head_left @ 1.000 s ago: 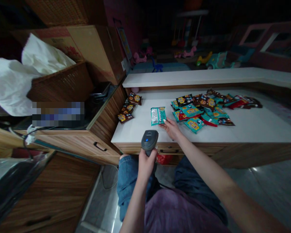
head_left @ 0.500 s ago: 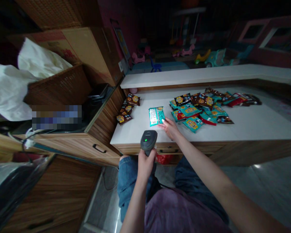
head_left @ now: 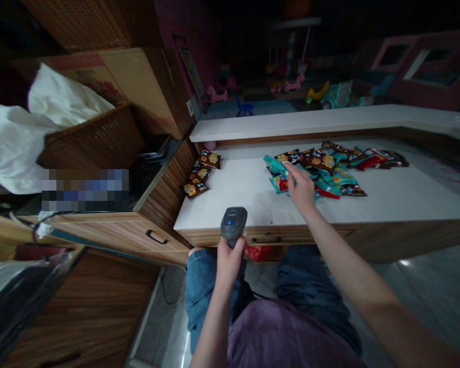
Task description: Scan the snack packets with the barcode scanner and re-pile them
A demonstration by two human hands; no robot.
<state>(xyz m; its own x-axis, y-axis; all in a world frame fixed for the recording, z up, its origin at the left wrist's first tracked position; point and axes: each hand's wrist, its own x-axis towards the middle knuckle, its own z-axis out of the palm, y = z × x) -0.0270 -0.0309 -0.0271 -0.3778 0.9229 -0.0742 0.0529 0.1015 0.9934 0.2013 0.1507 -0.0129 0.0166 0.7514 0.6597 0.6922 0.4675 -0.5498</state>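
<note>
A dark handheld barcode scanner (head_left: 233, 221) with a blue light stands upright in my left hand (head_left: 230, 258), whose fingers wrap its handle above my lap. My right hand (head_left: 302, 188) reaches over the left side of a pile of snack packets (head_left: 337, 176). Its fingertips are on a teal snack packet (head_left: 275, 164), which sticks out to the left of them and looks pinched. The thumb's grip is partly hidden. Teal, brown and red packets lie overlapping in the pile. At the counter's left end is a smaller group of brown snack packets (head_left: 198, 176).
The white counter (head_left: 233, 204) has a raised ledge (head_left: 291, 121) along its back. Left of it, a wooden cabinet (head_left: 111, 225) carries a wicker basket (head_left: 95, 138) with white bags and a cardboard box (head_left: 138, 87). A drawer handle (head_left: 266, 239) sits below the counter's front edge.
My right hand has moved right with the teal packet, from the middle of the counter to the pile. The scanner's light has turned from green to blue; my left hand stays in place.
</note>
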